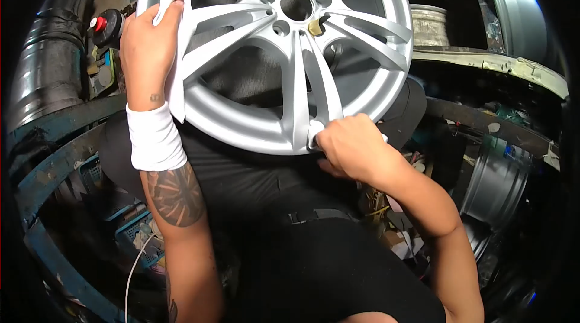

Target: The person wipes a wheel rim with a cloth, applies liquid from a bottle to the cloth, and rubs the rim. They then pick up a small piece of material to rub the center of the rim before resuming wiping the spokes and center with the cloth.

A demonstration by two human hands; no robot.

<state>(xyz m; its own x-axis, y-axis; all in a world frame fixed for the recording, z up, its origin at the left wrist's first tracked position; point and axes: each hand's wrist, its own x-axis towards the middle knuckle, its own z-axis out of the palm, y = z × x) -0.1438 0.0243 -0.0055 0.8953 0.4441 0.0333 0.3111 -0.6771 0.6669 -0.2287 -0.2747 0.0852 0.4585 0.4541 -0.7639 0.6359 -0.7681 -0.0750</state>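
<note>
Dim, crowded workshop, with more metal wheels [498,184] to the right, a blue frame [57,268] and a blue crate [136,235] at the near left. Silver spoked wheel [298,93] centred beyond the torso, above the dark-clad lap [211,172], spoked face toward the viewer; round, thus without a long axis. Left hand [148,45] at the left edge, pinching a white cloth [176,81] hanging lengthwise from far to near. Right hand [356,148] at the near edge, closer to the body, closed around a smaller white wad [314,132] beside a spoke end.
</note>
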